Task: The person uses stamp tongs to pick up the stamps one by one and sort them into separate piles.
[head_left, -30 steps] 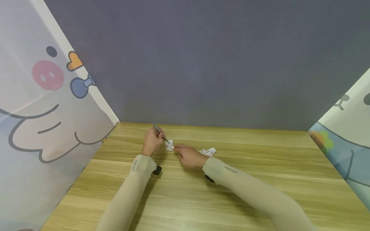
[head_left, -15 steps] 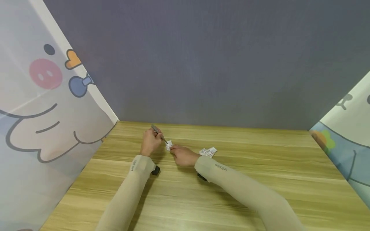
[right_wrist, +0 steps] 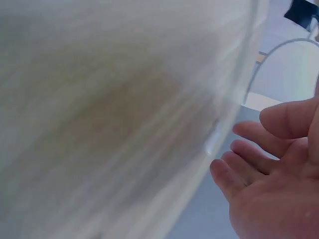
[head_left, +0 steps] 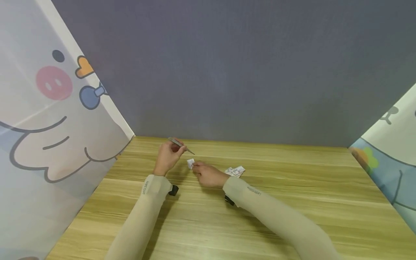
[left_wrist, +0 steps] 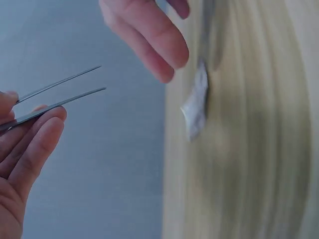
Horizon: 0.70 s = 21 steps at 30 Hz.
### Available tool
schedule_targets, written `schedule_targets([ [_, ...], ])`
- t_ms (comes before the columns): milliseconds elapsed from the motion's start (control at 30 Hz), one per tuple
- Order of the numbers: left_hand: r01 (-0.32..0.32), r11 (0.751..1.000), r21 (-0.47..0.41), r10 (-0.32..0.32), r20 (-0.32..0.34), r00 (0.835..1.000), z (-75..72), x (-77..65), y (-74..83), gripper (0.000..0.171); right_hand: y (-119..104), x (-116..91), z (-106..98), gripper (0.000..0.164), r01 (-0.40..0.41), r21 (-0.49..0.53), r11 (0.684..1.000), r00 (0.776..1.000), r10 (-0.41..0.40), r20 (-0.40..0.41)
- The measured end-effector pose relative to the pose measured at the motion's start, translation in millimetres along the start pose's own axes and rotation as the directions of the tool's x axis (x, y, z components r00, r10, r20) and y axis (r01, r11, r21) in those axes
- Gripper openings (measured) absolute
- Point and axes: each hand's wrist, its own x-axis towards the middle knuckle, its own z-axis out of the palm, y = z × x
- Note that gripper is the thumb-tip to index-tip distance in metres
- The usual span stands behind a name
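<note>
In the head view my left hand [head_left: 166, 156] holds a pair of metal tweezers [head_left: 175, 142], its tips above the tabletop. The left wrist view shows the two tweezer prongs [left_wrist: 82, 96] spread apart with nothing between them. A small white printed packet [head_left: 190, 163] lies on the table below the tips; it looks creased in the left wrist view. My right hand [head_left: 209, 176] is right beside this packet, fingertips at its edge. In the right wrist view the fingers [right_wrist: 249, 159] are loosely bent and hold nothing.
Several more white printed packets [head_left: 236, 171] lie in a small overlapping pile behind the right wrist. The wooden table [head_left: 201, 220] meets a grey panel [head_left: 227, 90] at its back. Cartoon-printed panels [head_left: 42, 119] flank it left and right.
The tweezers have come up and away from the white packet, their tips now off it. My right hand has moved slightly left. Less white shows beside its fingers than a second ago.
</note>
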Motion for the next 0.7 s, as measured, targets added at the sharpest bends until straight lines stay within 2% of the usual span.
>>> schedule_targets([
  [167, -0.033, 0.999, 0.003, 0.033, 0.016, 0.999, 4.8, 1.5, 17.3, 0.011, 5, -23, -17, 0.035, -0.039, 0.096, 0.995, 0.999, 0.040, -0.013],
  [300, -0.058, 0.998, -0.020, 0.059, 0.041, 0.997, 12.6, 2.6, 30.6, 0.009, 19, -48, -30, 0.033, -0.063, 0.122, 0.991, 0.996, 0.069, -0.052],
  [500, -0.108, 0.993, -0.055, 0.112, 0.076, 0.991, 28.2, 4.4, 41.7, 0.009, 48, -85, -43, 0.030, -0.074, 0.099, 0.992, 0.984, 0.089, -0.155],
  [700, -0.120, 0.990, -0.079, 0.130, 0.132, 0.983, 46.9, 4.3, 49.8, 0.008, 64, -113, -39, 0.028, -0.058, 0.008, 0.998, 0.973, 0.058, -0.224],
])
